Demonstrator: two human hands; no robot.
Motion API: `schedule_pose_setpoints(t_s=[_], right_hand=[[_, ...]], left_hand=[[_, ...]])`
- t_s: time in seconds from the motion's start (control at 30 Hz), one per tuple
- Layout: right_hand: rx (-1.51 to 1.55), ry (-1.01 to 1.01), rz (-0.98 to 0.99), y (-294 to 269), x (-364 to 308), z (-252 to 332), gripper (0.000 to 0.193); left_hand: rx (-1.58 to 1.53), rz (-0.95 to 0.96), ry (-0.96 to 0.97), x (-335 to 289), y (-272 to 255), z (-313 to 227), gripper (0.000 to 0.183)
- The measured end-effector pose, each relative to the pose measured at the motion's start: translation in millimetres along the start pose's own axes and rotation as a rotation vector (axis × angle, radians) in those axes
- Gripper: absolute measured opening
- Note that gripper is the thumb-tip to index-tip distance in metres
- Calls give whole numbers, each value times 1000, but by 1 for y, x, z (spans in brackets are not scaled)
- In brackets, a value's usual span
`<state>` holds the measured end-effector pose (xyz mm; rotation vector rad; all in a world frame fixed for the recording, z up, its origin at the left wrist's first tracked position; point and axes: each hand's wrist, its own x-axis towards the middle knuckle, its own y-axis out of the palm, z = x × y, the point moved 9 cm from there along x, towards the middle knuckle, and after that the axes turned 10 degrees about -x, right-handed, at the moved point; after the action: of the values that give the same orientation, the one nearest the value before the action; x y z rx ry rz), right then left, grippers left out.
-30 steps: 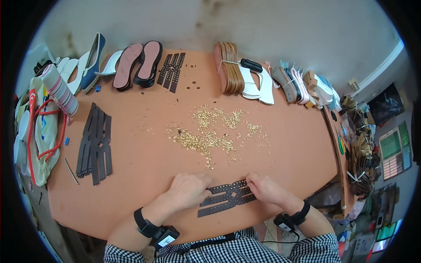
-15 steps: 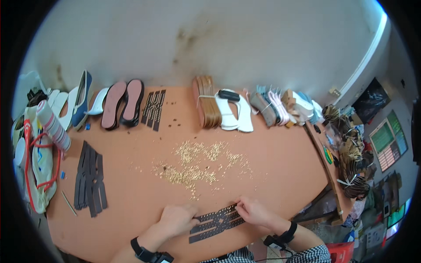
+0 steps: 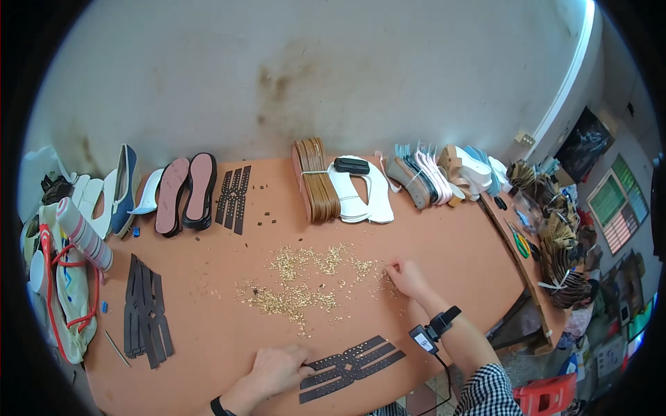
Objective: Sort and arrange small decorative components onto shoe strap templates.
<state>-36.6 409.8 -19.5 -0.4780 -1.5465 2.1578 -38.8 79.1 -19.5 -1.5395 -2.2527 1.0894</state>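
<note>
A dark slotted shoe upper piece (image 3: 350, 367) with rows of gold studs lies near the table's front edge. My left hand (image 3: 276, 369) has its fingers closed on the piece's left end. Out at the right fringe of a scattered heap of small gold studs (image 3: 295, 299) is my right hand (image 3: 408, 274), its fingers pinched together low over the table. Whatever sits between those fingertips is too small to make out.
Dark unstudded pieces (image 3: 147, 312) lie at left beside a thin metal rod (image 3: 117, 348). A studded piece (image 3: 233, 200), pink insoles (image 3: 173, 197), bundled brown soles (image 3: 317, 182) and white cutouts (image 3: 378, 197) line the back. Scissors (image 3: 520, 243) lie at right.
My right hand has left the studded piece and moved up and away to the edge of the gold studs. My left hand stays at the piece's left end. The view has shifted slightly.
</note>
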Motion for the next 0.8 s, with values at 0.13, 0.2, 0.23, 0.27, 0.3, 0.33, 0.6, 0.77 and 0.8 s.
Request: schedule_pose_setpoints(t_s=[0.13,0.2,0.23,0.27,0.3,0.33,0.6,0.77,0.8], right_hand=[[-104,-21,18,6,6,6,22],[-179,-73,8,7,9,6,22],[-223,-108,5,7,11,8,22],[-266,-144,2,7,13,11,22],[-317,-142,36,9,15,12,22],[-368,-140,70,11,18,13,22],[-464,-139,172,9,40,27,25],[-400,-100,61,1,34,20,24],[-377,-132,36,-2,31,25,24]], left_hand=[[-23,-26,8,-2,0,1,24],[-24,-19,10,-1,0,0,24],[-25,-16,9,-1,1,1,24],[-26,-33,15,-1,2,3,24],[-23,-49,23,0,3,5,24],[-19,-65,31,0,4,6,25],[-10,-82,23,1,0,3,24],[-9,-90,49,5,-1,-1,23],[-20,-105,53,3,-2,0,22]])
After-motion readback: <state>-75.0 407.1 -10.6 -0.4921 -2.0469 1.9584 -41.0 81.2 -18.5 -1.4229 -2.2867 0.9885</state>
